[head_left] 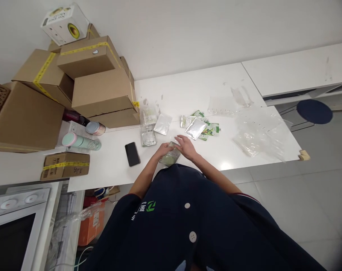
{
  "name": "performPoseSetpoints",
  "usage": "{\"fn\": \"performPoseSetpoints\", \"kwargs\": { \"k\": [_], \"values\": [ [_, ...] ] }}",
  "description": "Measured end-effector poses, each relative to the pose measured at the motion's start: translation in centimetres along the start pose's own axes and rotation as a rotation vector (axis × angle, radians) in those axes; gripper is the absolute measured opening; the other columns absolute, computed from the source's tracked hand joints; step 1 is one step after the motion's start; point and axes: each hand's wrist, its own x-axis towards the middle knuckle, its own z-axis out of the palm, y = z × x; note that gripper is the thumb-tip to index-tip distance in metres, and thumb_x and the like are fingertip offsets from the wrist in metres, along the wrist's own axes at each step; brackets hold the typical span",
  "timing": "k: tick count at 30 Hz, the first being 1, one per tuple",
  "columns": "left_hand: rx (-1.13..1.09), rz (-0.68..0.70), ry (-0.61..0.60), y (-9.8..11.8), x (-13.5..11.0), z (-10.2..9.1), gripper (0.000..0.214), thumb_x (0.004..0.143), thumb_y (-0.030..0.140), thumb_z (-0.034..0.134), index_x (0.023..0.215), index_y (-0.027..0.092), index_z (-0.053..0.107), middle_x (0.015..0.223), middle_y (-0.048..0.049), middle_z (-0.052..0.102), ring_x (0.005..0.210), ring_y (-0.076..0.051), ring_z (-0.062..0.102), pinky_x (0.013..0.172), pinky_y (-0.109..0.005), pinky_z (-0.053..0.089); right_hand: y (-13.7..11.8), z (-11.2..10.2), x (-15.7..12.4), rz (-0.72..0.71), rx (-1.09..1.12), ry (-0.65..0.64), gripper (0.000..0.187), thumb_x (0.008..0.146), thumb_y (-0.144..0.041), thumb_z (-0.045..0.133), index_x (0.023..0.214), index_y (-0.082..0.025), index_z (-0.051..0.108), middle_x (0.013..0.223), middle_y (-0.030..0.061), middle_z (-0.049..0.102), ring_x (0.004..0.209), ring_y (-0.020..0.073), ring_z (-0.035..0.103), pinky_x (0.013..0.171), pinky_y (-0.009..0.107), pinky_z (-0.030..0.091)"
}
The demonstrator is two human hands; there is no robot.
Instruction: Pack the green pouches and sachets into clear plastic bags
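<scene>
My left hand [163, 149] and my right hand [186, 146] meet at the near edge of the white table [187, 90]. Both are closed on a clear packet of greenish contents [169, 157]. My right hand lies over its top with the fingers bent. Just beyond the hands lie silver foil pouches [195, 128] and green printed sachets [210, 131]. Another silver pouch [163, 124] and clear filled bags [147, 131] lie to the left. A black phone [132, 154] rests left of my left hand.
Stacked cardboard boxes [103, 90] with yellow tape fill the far left. Two pastel bottles [80, 141] and a small taped box [66, 165] lie near them. Empty clear plastic bags [258, 131] spread at the right. A dark round stool [314, 111] stands beyond the table's right end.
</scene>
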Motion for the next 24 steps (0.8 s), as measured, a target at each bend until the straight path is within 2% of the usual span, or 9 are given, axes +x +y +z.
{"fn": "performPoseSetpoints", "kwargs": {
  "k": [2, 4, 10, 13, 15, 16, 18, 21, 24],
  "values": [
    [0.076, 0.084, -0.086, 0.3, -0.3, 0.2, 0.023, 0.072, 0.033, 0.070, 0.082, 0.013, 0.065, 0.074, -0.0008, 0.065, 0.071, -0.015, 0.059, 0.067, -0.025, 0.045, -0.5, -0.1, -0.2, -0.027, 0.108, -0.169, 0.050, 0.094, -0.043, 0.044, 0.135, -0.014, 0.051, 0.136, 0.0155, 0.055, 0.125, 0.0280, 0.050, 0.105, 0.041, 0.038],
    [0.196, 0.175, -0.090, 0.5, -0.8, 0.5, 0.020, 0.073, 0.033, 0.067, 0.080, 0.015, 0.063, 0.074, 0.0006, 0.064, 0.072, -0.014, 0.057, 0.067, -0.024, 0.044, -0.3, -0.2, -0.3, 0.018, 0.323, -0.287, 0.047, 0.091, -0.042, 0.049, 0.131, -0.016, 0.054, 0.124, 0.0104, 0.064, 0.111, 0.0249, 0.059, 0.096, 0.037, 0.045],
    [0.648, 0.267, 0.297, 0.5, -2.6, 1.6, 0.033, 0.071, 0.045, 0.072, 0.083, 0.019, 0.056, 0.077, 0.0022, 0.056, 0.075, -0.015, 0.053, 0.069, -0.026, 0.042, 1.8, 0.2, -1.0, 0.271, 0.964, -0.505, 0.033, 0.062, -0.024, 0.072, 0.093, -0.017, 0.066, 0.077, -0.0018, 0.069, 0.071, 0.0163, 0.062, 0.067, 0.027, 0.048],
    [0.752, 0.399, 0.514, 0.0, -3.7, 1.4, 0.035, 0.074, 0.046, 0.072, 0.092, 0.019, 0.059, 0.097, -0.0058, 0.059, 0.097, -0.021, 0.054, 0.084, -0.032, 0.042, 2.7, 1.3, -1.5, 0.502, 1.290, -0.278, 0.036, 0.050, -0.014, 0.078, 0.082, -0.018, 0.063, 0.067, -0.0032, 0.067, 0.062, 0.0151, 0.061, 0.061, 0.026, 0.049],
    [0.709, 0.392, 0.611, -0.5, -4.5, 1.1, 0.030, 0.082, 0.048, 0.063, 0.085, 0.018, 0.060, 0.093, -0.0078, 0.060, 0.100, -0.023, 0.054, 0.089, -0.035, 0.041, 3.1, 2.1, -1.6, 0.610, 1.407, -0.051, 0.036, 0.051, -0.016, 0.079, 0.080, -0.020, 0.058, 0.065, -0.0043, 0.065, 0.062, 0.0158, 0.062, 0.061, 0.028, 0.051],
    [0.648, 0.329, 0.589, -0.8, -4.9, 1.1, 0.034, 0.085, 0.051, 0.058, 0.078, 0.018, 0.060, 0.085, -0.0070, 0.060, 0.096, -0.022, 0.056, 0.088, -0.035, 0.042, 3.2, 2.5, -1.6, 0.636, 1.442, 0.041, 0.035, 0.054, -0.018, 0.079, 0.081, -0.022, 0.055, 0.066, -0.0050, 0.065, 0.064, 0.0161, 0.063, 0.063, 0.029, 0.053],
    [0.422, 0.126, 0.406, -1.3, -5.3, 1.5, 0.045, 0.085, 0.059, 0.054, 0.070, 0.017, 0.060, 0.069, -0.0044, 0.058, 0.081, -0.020, 0.059, 0.081, -0.033, 0.045, 2.7, 3.1, -1.3, 0.653, 1.526, 0.158, 0.032, 0.061, -0.020, 0.076, 0.080, -0.024, 0.050, 0.071, -0.0058, 0.066, 0.070, 0.0161, 0.066, 0.068, 0.031, 0.055],
    [-0.083, -0.038, 0.181, -1.8, -4.7, 2.9, 0.052, 0.078, 0.066, 0.060, 0.083, 0.014, 0.065, 0.071, -0.0055, 0.064, 0.074, -0.018, 0.062, 0.075, -0.032, 0.048, 0.9, 4.3, -0.8, 0.656, 1.716, 0.234, 0.031, 0.062, -0.014, 0.073, 0.079, -0.024, 0.049, 0.079, -0.0047, 0.068, 0.077, 0.0156, 0.067, 0.075, 0.032, 0.057],
    [-0.320, 0.042, 0.290, -2.3, -3.1, 3.6, 0.053, 0.081, 0.061, 0.059, 0.103, 0.013, 0.063, 0.092, -0.0094, 0.069, 0.087, -0.018, 0.065, 0.080, -0.031, 0.050, -1.0, 5.3, -0.6, 0.668, 1.644, 0.097, 0.028, 0.062, -0.011, 0.068, 0.081, -0.022, 0.052, 0.085, -0.0013, 0.069, 0.081, 0.0164, 0.068, 0.078, 0.031, 0.057]
  ]
}}
